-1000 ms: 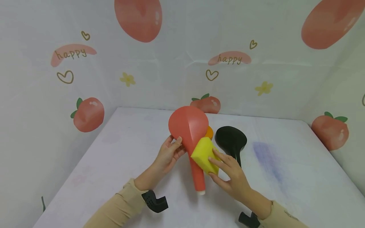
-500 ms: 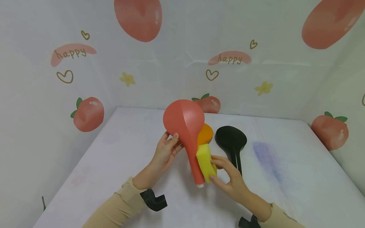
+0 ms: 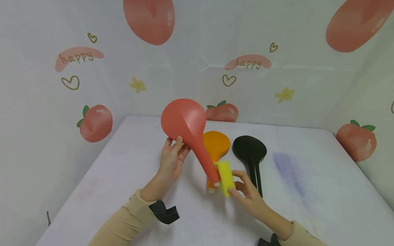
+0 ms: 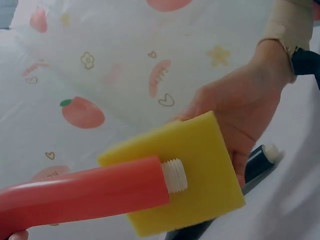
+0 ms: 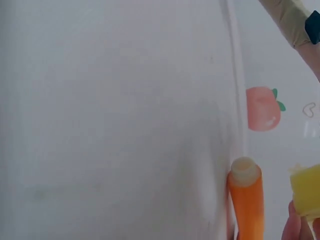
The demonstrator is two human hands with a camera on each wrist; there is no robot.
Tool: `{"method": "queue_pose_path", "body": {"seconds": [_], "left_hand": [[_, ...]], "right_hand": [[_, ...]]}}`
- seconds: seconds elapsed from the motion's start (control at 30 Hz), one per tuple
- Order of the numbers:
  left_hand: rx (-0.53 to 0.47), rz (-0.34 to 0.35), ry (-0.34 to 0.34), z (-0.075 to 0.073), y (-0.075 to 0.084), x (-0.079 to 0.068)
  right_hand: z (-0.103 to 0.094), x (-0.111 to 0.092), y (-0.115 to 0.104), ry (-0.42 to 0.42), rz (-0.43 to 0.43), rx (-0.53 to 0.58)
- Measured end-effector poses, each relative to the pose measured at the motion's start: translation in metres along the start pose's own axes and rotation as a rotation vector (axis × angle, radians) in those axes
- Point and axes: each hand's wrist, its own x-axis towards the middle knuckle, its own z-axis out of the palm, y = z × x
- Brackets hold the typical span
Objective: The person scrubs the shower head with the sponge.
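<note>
My left hand (image 3: pixel 172 157) holds a red shower head (image 3: pixel 184 121) by the underside of its round head, lifted above the table. The handle slants down to the right and ends in a white threaded end (image 4: pixel 175 176). A yellow sponge (image 3: pixel 225 178) is pinched between thumb and fingers of my right hand (image 3: pixel 250 195). In the left wrist view the sponge lies flat behind the handle's end, overlapping it. Beneath and behind the red handle, an orange shower head (image 3: pixel 217 143) lies on the table, partly covered by it.
A black shower head (image 3: pixel 249 150) lies on the white tabletop (image 3: pixel 123 171), right of the orange one and partly hidden by my right hand. A white curtain (image 3: pixel 184 68) printed with peaches stands behind the table. A purple smudge (image 3: pixel 287 172) marks the cloth farther right.
The red shower head has risen and moved left, its handle tilting more to the right and uncovering the orange one. The sponge has slid down along the handle to its threaded end.
</note>
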Motion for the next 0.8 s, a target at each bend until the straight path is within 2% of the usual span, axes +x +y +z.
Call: {"method": "queue_pose_path", "body": {"seconds": [0.17, 0.3, 0.37, 0.47, 0.63, 0.8], "left_hand": [[-0.019, 0.012, -0.014, 0.002, -0.0001, -0.0027], [-0.026, 0.004, -0.011, 0.0019, -0.0004, -0.003], [-0.021, -0.003, -0.011, 0.0022, -0.0002, -0.0037], [-0.021, -0.002, -0.018, 0.0031, 0.001, -0.0053], [-0.03, 0.032, -0.019, 0.0021, 0.0015, -0.0042], [-0.036, 0.037, 0.021, 0.0001, 0.0007, -0.0019]], "right_hand": [[0.0028, 0.0025, 0.0036, -0.035, 0.152, 0.153], [0.0033, 0.0042, 0.0052, -0.084, 0.327, 0.244], [0.0033, 0.005, 0.0049, -0.107, 0.394, 0.268], [0.0037, 0.0052, 0.0032, -0.103, 0.438, 0.255], [0.005, 0.0028, 0.0026, 0.008, 0.303, 0.118], [0.0087, -0.0003, 0.0019, 0.111, 0.052, -0.108]]}}
